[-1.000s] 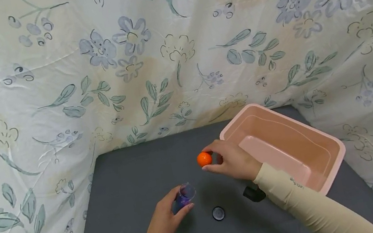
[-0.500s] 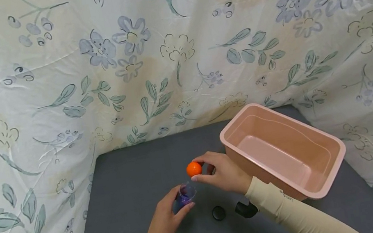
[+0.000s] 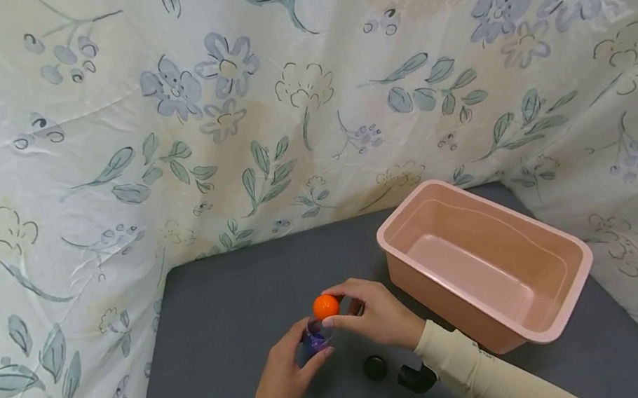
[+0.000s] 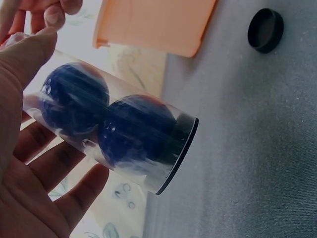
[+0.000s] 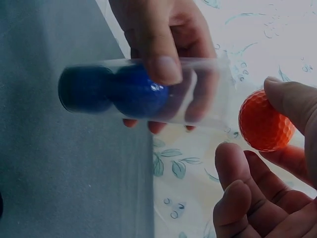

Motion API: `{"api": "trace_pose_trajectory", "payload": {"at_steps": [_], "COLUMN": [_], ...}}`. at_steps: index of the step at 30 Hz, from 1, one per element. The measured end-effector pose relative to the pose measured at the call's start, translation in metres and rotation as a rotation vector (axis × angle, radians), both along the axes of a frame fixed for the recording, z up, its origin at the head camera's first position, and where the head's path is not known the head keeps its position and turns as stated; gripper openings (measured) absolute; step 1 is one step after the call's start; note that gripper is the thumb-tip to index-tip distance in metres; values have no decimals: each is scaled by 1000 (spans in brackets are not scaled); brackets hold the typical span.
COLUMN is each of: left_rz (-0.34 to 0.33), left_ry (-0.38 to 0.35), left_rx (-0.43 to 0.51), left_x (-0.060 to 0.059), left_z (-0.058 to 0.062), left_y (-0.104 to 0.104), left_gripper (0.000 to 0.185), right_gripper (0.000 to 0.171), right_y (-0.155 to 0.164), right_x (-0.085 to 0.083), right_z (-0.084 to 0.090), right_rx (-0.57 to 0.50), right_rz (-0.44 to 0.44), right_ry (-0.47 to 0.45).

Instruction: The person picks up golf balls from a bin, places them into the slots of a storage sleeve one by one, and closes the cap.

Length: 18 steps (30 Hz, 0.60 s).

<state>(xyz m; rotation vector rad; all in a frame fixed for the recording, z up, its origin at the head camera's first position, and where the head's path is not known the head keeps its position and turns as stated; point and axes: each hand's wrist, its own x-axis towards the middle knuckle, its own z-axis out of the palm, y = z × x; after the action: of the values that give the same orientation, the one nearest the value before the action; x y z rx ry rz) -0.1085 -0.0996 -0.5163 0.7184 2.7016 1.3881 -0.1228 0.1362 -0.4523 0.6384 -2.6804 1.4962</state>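
Note:
My left hand (image 3: 283, 379) grips a clear plastic tube (image 3: 316, 336) above the grey table, thumb on one side and fingers on the other. In the left wrist view the tube (image 4: 116, 134) holds two dark blue balls (image 4: 74, 101); the right wrist view shows the tube (image 5: 148, 91) with its open end toward an orange ball (image 5: 265, 124). My right hand (image 3: 374, 314) pinches the orange dimpled ball (image 3: 326, 306) right at the tube's mouth.
A black round cap (image 3: 375, 367) lies on the grey table (image 3: 228, 300) just right of my left hand; the cap (image 4: 266, 29) also shows in the left wrist view. An empty pink bin (image 3: 550, 258) stands at the right. Flowered cloth (image 3: 212, 104) hangs behind and beside.
My right hand has carried the orange ball left and down from beside the pink bin to the tube's open end. The left hand has kept the tube nearly still.

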Motion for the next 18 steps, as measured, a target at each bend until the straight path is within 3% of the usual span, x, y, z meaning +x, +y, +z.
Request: {"api": "trace_pose_trajectory", "payload": {"at_steps": [9, 18], "left_rz": [-12, -5], "left_ry": [0, 58], "left_rx": [47, 29], "left_x": [1, 0], "left_z": [0, -2], "left_y": [-2, -1], "left_gripper": [52, 50], "right_gripper": [42, 44], "right_y": [-7, -13], "right_x": [3, 4], "right_z": [-6, -9], "right_rx": [-21, 7], "right_rz": [57, 69], "right_ry": [-21, -94]}}
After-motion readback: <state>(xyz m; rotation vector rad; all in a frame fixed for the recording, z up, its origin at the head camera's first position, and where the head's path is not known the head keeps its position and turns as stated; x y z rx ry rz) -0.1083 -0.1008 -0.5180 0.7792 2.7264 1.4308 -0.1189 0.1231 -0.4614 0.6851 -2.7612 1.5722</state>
